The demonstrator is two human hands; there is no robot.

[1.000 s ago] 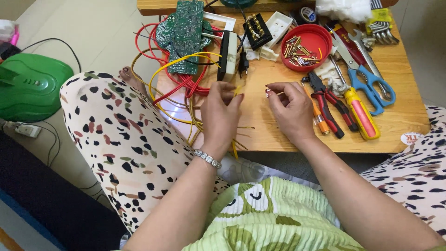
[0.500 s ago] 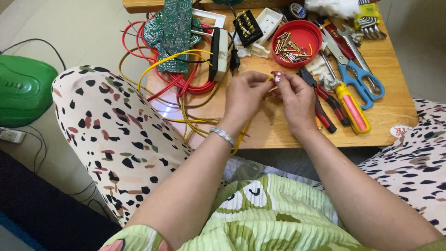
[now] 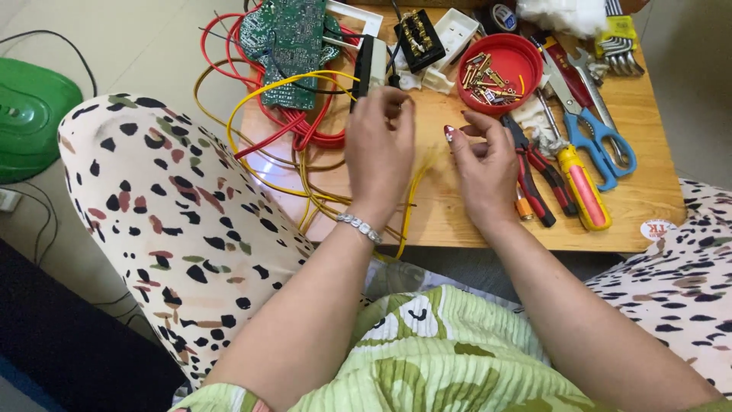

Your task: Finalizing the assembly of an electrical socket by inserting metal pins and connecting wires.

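Since half a second ago the two hands have drawn apart: they were pinched together over a small piece at the middle of the table, and now there is a clear gap between them.

The left hand (image 3: 379,152) sits at the centre of the frame, back toward the camera, fingers curled downward near the lower end of a black and white block (image 3: 369,65). A yellow wire (image 3: 412,200) runs out from under this hand and down toward the near edge of the table (image 3: 457,221); whether the fingers actually grip it cannot be told, since they are hidden behind the hand's back. A beaded bracelet (image 3: 359,227) circles the wrist.

The right hand (image 3: 482,164) is just right of centre, fingers loosely bent with thumb and forefinger close together; anything held between them is too small to make out.

Right of that hand lie red-handled pliers (image 3: 534,183), a yellow and red screwdriver (image 3: 583,191) and blue-handled scissors (image 3: 602,145). Above is a red bowl (image 3: 499,61) of small metal parts. At upper left a green circuit board (image 3: 286,38) rests on loops of red wire (image 3: 305,126).
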